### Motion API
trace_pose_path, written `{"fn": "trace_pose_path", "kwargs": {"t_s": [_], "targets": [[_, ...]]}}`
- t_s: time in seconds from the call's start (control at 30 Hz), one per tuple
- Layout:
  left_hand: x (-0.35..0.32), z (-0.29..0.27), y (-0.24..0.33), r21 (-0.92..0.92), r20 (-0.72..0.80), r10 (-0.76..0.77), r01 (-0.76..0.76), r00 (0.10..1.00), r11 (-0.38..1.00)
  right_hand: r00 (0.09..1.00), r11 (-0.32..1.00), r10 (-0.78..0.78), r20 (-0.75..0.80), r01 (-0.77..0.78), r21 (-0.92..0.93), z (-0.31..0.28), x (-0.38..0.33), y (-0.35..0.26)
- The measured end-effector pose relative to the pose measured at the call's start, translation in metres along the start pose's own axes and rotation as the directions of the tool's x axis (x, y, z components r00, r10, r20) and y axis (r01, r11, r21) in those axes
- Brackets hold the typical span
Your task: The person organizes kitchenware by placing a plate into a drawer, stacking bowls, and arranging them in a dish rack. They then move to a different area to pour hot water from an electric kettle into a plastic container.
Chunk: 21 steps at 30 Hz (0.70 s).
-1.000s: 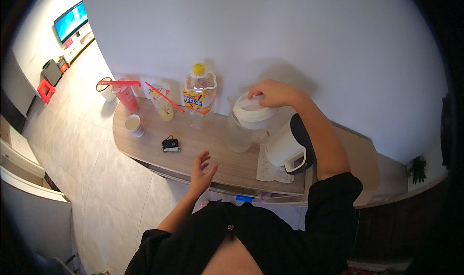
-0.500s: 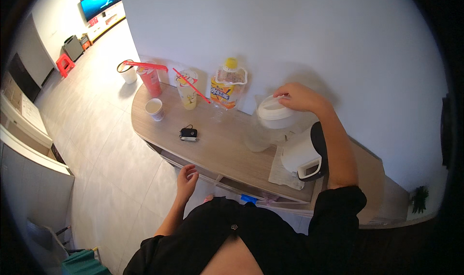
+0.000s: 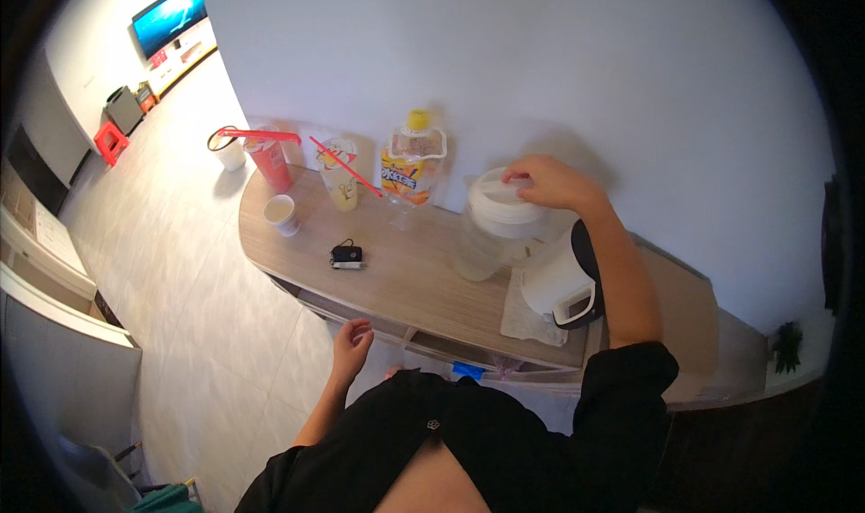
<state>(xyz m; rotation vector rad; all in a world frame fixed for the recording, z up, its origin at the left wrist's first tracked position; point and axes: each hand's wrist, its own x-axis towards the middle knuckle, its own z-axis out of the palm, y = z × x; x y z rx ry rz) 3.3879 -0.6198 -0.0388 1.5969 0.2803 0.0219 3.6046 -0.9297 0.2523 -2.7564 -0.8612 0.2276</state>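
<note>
My right hand (image 3: 547, 181) grips the top of a white lid (image 3: 505, 208) at the mouth of a clear pitcher (image 3: 478, 256), which stands near the wall. Whether the lid is fully seated cannot be made out. Just right of the pitcher, a white electric kettle (image 3: 554, 283) with a black end rests on a folded pale cloth or paper (image 3: 532, 326), partly behind my right forearm. My left hand (image 3: 351, 344) hangs by the cabinet's front edge, fingers loosely curled and apart, with nothing in it.
On the wooden cabinet top (image 3: 405, 279) stand a large tea bottle (image 3: 410, 166) with a yellow cap, a cup with a red straw (image 3: 340, 184), a red drink cup (image 3: 270, 166) and a paper cup (image 3: 281, 216). A black key fob (image 3: 347, 254) lies nearer. A white bin (image 3: 229, 154) is beyond the left end.
The whole view has shifted slightly, moving the tabletop things left. My right hand stays on the lid, which looks a little more level over the pitcher. My left hand has hardly moved.
</note>
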Motion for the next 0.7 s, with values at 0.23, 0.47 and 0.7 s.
{"fn": "trace_pose_path", "kwargs": {"t_s": [0.23, 0.47, 0.7], "targets": [[0.017, 0.009, 0.005, -0.024, 0.141, 0.082, -0.079, 0.987, 0.997, 0.823, 0.996, -0.027, -0.567, 0.071, 0.057, -0.004, -0.030, -0.036], [0.058, 0.031, 0.060, 0.154, 0.320, 0.325, -0.387, 0.890, 0.909, 0.913, 0.808, 0.255, -0.320, -0.019, 0.589, 0.097, -0.148, -0.110], [0.170, 0.016, 0.010, 0.678, 0.359, 0.679, -0.679, 0.640, 0.281, 0.681, 0.628, 0.718, -0.147, -0.542, 0.558, 0.220, -0.275, -0.134]]}}
